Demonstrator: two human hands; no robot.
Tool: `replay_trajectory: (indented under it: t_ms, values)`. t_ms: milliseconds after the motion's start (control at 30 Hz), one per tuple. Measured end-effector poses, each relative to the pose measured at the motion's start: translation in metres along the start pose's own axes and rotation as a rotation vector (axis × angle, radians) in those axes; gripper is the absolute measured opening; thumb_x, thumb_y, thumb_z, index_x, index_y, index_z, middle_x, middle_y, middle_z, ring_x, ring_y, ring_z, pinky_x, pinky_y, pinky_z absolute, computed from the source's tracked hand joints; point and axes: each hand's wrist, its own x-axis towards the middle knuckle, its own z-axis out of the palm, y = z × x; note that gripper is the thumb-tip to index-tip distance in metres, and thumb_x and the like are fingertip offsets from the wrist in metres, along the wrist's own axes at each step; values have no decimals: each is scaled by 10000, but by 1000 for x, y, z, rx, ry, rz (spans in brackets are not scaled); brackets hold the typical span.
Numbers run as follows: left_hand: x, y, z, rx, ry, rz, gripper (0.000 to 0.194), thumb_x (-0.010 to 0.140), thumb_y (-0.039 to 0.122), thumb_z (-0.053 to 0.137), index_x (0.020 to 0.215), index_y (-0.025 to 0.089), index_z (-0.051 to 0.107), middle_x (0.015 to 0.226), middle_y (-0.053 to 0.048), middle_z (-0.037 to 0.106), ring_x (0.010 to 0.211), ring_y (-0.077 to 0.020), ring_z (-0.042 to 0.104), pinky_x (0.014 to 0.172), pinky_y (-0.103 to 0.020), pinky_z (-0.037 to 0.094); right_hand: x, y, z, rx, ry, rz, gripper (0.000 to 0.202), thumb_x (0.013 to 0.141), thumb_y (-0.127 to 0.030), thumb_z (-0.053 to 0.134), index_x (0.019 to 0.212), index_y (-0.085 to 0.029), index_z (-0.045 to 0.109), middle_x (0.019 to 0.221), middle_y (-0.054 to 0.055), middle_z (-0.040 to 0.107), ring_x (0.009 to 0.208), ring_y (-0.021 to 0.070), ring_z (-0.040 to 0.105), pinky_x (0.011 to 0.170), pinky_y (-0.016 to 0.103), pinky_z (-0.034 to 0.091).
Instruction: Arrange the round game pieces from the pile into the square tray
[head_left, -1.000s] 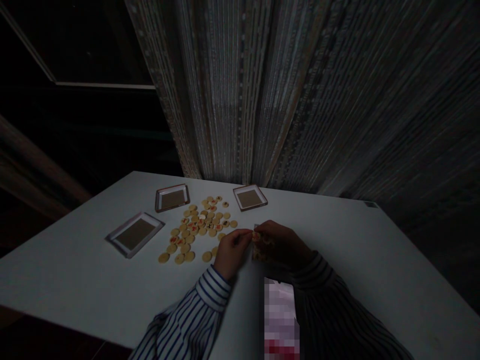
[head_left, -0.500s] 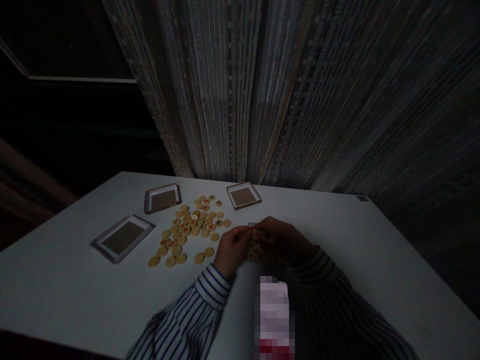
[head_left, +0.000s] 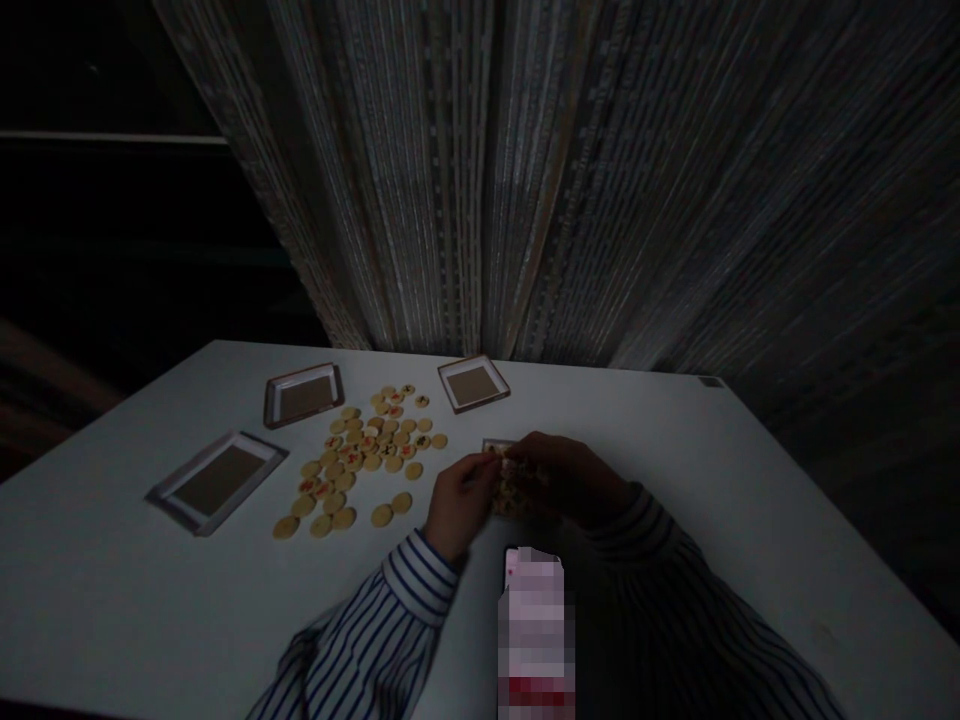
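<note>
My left hand (head_left: 463,500) is closed, fingertips pinched at a framed tray (head_left: 496,443) in the middle of the table; what the fingers hold is too small to tell. My right hand (head_left: 574,478) curls over the tray's right side, in deep shadow, its fingertips meeting those of my left hand. Small light pieces (head_left: 508,500) lie in the tray beneath both hands. To the left, several round wooden discs (head_left: 372,462) are spread on the white table, some with red or black characters, others plain.
Three framed trays lie flat: one at the left (head_left: 221,480), one at the back left (head_left: 304,395), one at the back (head_left: 474,384). A phone with a blurred screen (head_left: 536,630) is at the front. A string curtain (head_left: 480,180) hangs behind the table (head_left: 112,560).
The view has shifted slightly, so the table, discs and trays appear further left. More of the tray under my hands shows. Both hands stay together over it.
</note>
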Motion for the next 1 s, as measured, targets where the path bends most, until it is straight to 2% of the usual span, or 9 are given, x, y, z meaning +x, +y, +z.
replay_trajectory:
  t_ms: [333, 500, 600, 867, 1000]
  values:
    - [0, -4, 0, 52, 30, 34, 200, 739, 286, 552, 820, 161, 686, 783, -42, 702, 736, -164, 626, 673, -262, 495, 2, 1, -2, 23, -52, -6, 172, 800, -250, 510, 930, -160, 577, 879, 75, 620, 765, 149, 578, 665, 277, 457]
    - [-1, -5, -1, 77, 31, 45, 200, 747, 275, 543, 836, 163, 682, 773, -39, 701, 720, -157, 628, 651, -250, 498, 3, 3, 1, -8, -102, -5, 242, 739, -224, 579, 972, -161, 565, 928, 83, 613, 811, 166, 579, 684, 287, 454]
    - [-1, -7, 0, 98, 41, 46, 203, 747, 275, 538, 831, 159, 682, 764, -41, 701, 706, -155, 627, 644, -248, 498, 3, 3, 2, -45, -100, 2, 221, 759, -227, 558, 971, -165, 564, 921, 80, 614, 790, 160, 580, 674, 280, 450]
    - [-3, -10, -2, 174, 20, 67, 225, 760, 291, 535, 871, 160, 681, 816, -61, 697, 746, -171, 623, 701, -280, 495, 5, -2, -5, -91, -149, 16, 161, 774, -242, 546, 902, -155, 592, 886, 92, 634, 777, 169, 590, 684, 308, 459]
    - [-2, -11, -4, 233, 26, 99, 208, 766, 286, 529, 862, 176, 678, 826, -55, 694, 766, -171, 618, 733, -293, 487, 4, 0, -8, -60, -177, 31, 186, 773, -224, 539, 943, -172, 592, 912, 80, 638, 800, 165, 591, 696, 304, 462]
